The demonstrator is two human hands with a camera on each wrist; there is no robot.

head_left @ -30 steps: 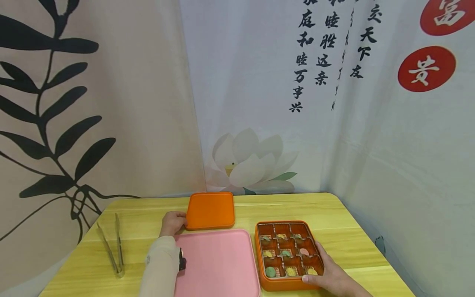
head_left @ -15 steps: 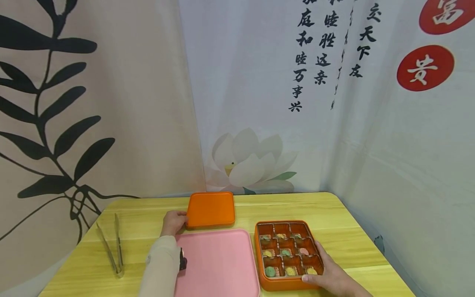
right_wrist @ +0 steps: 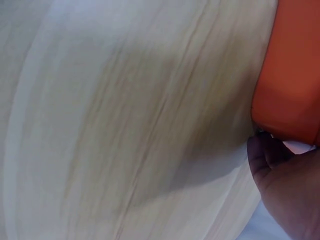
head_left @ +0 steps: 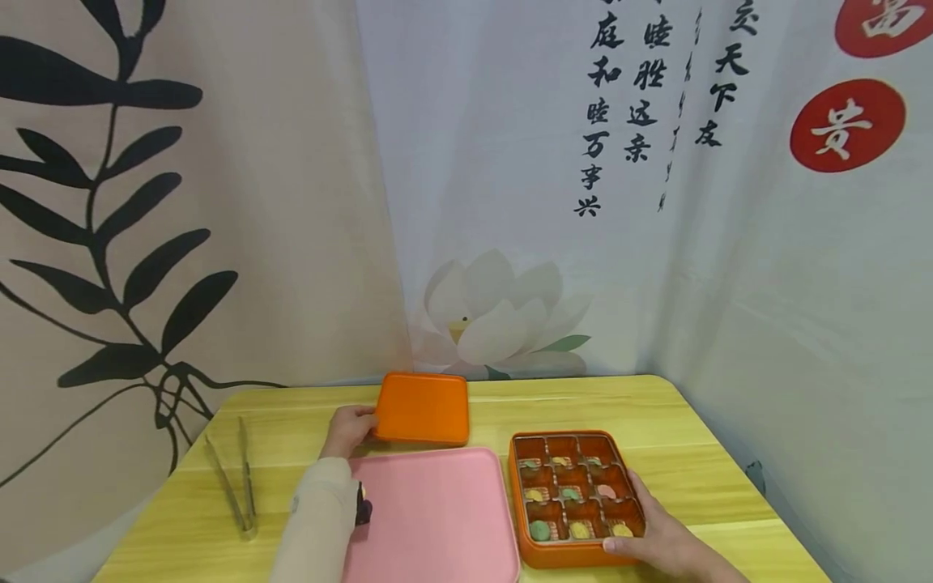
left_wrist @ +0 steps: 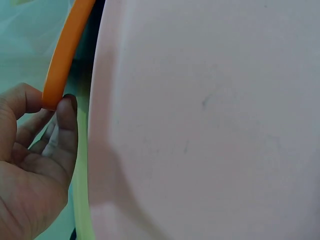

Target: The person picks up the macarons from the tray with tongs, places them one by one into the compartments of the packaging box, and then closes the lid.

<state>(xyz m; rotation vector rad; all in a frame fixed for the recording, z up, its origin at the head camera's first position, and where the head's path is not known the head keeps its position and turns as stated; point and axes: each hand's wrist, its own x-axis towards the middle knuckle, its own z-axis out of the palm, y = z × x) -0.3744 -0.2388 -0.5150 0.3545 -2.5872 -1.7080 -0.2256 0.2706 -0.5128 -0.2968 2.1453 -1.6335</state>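
At the lid's left edge, the orange lid (head_left: 423,408) is pinched between thumb and fingers (left_wrist: 66,120) of the left hand (head_left: 350,429), on the desk (head_left: 291,421) behind the pink tray (head_left: 433,510). The orange box (head_left: 576,495) of sweets is held at its near right corner by the right hand (head_left: 666,544), fingers curled on the rim. Lid handling is judged in hand; next, a firm lift and alignment over the box is called for.

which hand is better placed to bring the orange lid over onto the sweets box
Left, most likely. The left hand already pinches the near-left edge of the orange lid, seen in the left wrist view. The right hand holds the compartment box at its near-right corner, steadying it.
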